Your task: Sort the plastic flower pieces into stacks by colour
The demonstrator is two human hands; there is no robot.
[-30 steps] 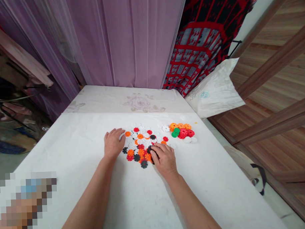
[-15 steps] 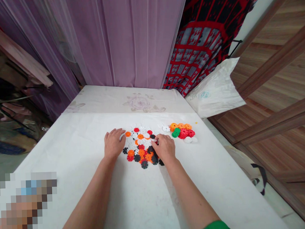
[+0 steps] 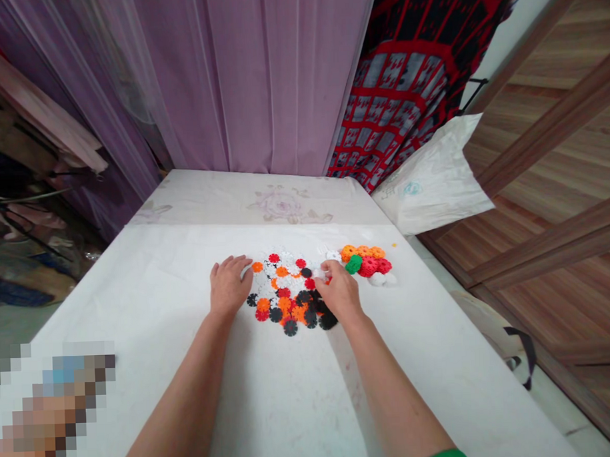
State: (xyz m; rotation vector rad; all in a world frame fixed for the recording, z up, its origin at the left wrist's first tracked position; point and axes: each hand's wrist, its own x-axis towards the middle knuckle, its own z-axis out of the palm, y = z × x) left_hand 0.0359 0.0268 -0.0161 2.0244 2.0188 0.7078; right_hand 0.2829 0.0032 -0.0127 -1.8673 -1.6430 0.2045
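Note:
A loose pile of small notched plastic discs [image 3: 283, 302] in white, orange, red and black lies on the white-covered table [image 3: 291, 402]. My left hand [image 3: 230, 283] rests at the pile's left edge, fingers apart, with nothing in it. At the pile's right side, my right hand [image 3: 338, 288] has thumb and fingers pinched around a white disc [image 3: 318, 273]. Beyond it are grouped discs: orange ones [image 3: 363, 252], a green stack [image 3: 354, 264], red ones [image 3: 374, 266] and white ones [image 3: 378, 278]. More white discs [image 3: 332, 255] lie left of the orange ones.
A white bag [image 3: 433, 177] stands at the table's back right corner. Purple curtains [image 3: 260, 77] hang behind the table, with a red patterned cloth [image 3: 395, 85] beside them. Wooden doors [image 3: 558, 179] are at the right; clothes [image 3: 40, 104] hang at the left.
My right hand has moved right, away from the pile's middle, with the white disc between its fingers, uncovering red and black discs. My left hand stays where it was.

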